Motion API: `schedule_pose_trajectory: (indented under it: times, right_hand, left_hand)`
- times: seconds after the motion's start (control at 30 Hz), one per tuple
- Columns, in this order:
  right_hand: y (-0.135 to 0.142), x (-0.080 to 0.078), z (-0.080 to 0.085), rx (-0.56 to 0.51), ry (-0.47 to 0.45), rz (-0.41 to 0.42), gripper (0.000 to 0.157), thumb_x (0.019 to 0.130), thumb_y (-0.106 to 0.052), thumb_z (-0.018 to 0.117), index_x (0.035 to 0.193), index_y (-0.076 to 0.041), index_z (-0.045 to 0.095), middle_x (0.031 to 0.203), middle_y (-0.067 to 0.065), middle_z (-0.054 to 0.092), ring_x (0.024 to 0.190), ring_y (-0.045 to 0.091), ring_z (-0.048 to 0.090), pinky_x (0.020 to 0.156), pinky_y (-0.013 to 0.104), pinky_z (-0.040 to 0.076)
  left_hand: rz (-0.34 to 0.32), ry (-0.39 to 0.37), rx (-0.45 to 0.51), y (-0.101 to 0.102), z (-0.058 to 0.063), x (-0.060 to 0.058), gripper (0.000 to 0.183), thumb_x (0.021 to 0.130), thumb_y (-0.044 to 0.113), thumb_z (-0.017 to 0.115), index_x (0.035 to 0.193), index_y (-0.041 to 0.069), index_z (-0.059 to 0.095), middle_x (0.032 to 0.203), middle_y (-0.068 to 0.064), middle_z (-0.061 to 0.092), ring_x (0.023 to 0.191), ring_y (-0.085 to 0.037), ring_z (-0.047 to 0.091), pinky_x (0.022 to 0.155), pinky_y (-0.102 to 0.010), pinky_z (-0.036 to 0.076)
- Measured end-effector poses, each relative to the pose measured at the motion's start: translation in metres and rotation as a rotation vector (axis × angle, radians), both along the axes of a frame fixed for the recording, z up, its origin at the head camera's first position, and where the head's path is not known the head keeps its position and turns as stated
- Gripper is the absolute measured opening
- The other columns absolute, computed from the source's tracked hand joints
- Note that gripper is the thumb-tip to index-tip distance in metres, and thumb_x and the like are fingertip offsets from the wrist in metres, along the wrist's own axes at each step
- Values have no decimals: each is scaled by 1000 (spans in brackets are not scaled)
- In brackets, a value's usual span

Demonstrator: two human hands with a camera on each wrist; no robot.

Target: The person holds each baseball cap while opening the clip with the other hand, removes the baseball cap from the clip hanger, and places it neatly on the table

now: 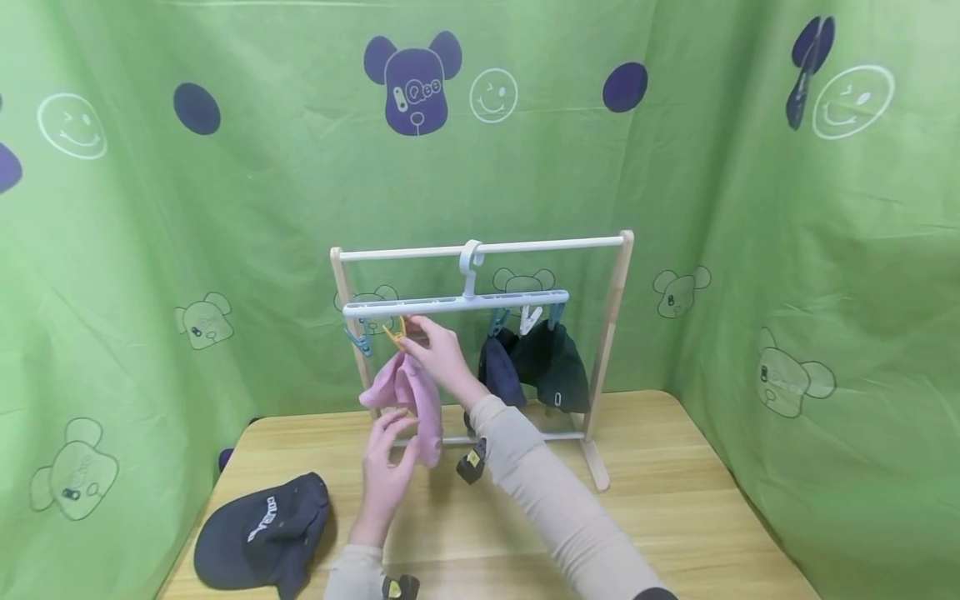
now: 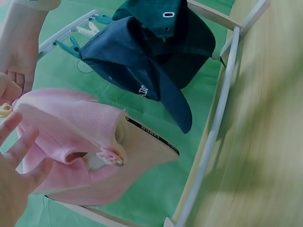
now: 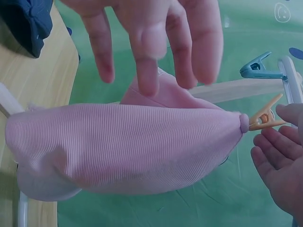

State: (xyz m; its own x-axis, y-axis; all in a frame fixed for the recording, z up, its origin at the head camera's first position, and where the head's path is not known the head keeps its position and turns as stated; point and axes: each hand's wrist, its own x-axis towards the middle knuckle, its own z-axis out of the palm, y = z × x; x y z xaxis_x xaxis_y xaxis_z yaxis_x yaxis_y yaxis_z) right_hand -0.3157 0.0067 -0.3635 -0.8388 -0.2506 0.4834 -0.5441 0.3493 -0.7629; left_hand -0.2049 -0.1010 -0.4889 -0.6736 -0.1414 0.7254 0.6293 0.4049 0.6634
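A pink ribbed cap (image 1: 417, 398) hangs from a yellow clothespin (image 3: 266, 116) under the left part of the white hanger (image 1: 412, 307). The clothespin bites the cap's gathered edge, and its handles stand spread. My right hand (image 1: 444, 360) is right at the clothespin, thumb and fingers loosely extended beside it. Below and to the left, my left hand (image 1: 386, 462) is held beside the cap with its fingers spread and nothing in them. The left wrist view shows the cap's brim (image 2: 137, 163) with a dark label strip along its edge.
The hanger hooks over a wooden rack (image 1: 609, 325). On its right side a navy cap (image 1: 501, 375) and a dark green cap (image 1: 558, 371) hang from clothespins. An unused blue clothespin (image 1: 360, 340) hangs at the left end. Another dark cap (image 1: 258, 533) lies on the table (image 1: 675, 500).
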Motion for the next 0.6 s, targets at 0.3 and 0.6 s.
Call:
schedule_pose_trajectory:
  times: [0.3,0.6]
  right_hand:
    - [-4,-1,-2,-35,13,1,40,88,-8,69,126,1,58,115,18,69,103,28,69,89,28,57]
    - [-8,-1,-6,-42,14,-8,40,88,-9,69,125,1,58,112,19,69,102,27,68,89,28,57]
  left_hand:
    - [-20,2,-45,7,-5,-5,33,77,-8,71,105,8,71,130,-21,55,119,-35,56,105,-39,46]
    - [-53,-165,-83,8,-6,-6,29,84,4,71,112,13,71,141,-15,48,118,-33,59,97,-48,52]
